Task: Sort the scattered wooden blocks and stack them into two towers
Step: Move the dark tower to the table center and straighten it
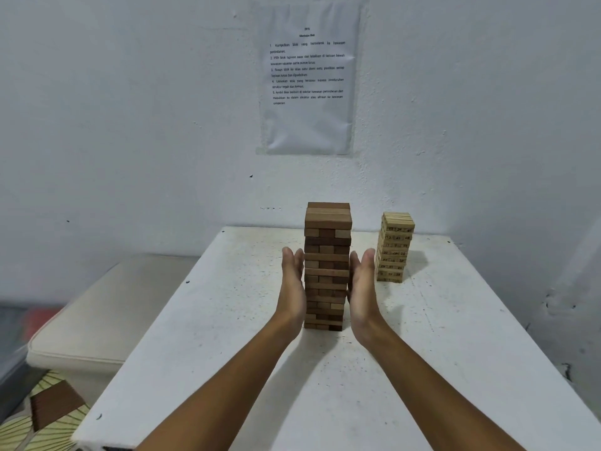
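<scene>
I see the dark wooden block tower (327,265) standing upright at the centre of the white table (455,336), and my two flat palms flank it. My left hand (292,288) is open at its 9 o'clock side, fingers straight, just beside the blocks; whether it touches them I cannot tell. My right hand (361,284) is open at 3 o'clock, pressed against the tower. The pale numbered block tower (394,247) stands apart at 2 o'clock, near the wall.
</scene>
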Available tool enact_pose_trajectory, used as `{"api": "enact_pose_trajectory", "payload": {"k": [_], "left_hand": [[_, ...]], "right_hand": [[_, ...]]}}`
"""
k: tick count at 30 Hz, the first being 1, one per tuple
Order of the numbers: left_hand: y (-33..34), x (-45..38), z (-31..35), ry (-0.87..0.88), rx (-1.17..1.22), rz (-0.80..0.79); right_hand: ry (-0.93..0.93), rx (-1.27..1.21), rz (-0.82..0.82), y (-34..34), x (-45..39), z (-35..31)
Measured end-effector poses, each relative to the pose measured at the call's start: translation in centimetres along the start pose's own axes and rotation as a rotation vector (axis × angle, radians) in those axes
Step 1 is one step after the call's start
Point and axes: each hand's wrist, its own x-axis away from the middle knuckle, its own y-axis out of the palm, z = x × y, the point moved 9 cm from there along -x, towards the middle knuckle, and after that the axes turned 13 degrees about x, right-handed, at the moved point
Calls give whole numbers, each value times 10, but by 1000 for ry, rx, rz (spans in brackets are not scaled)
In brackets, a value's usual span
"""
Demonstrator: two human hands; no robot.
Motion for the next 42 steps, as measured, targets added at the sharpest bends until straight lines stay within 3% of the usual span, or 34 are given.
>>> {"api": "enact_pose_trajectory", "payload": {"k": [11, 27, 42], "left_hand": [[12, 2, -5, 28, 3, -75], [-20, 5, -40, -92, 49, 27], [-10, 10, -46, -39, 33, 2]], "right_hand": [[-11, -92, -14, 13, 4, 0], [60, -68, 25, 3, 7, 35], [55, -74, 49, 11, 15, 41]]}}
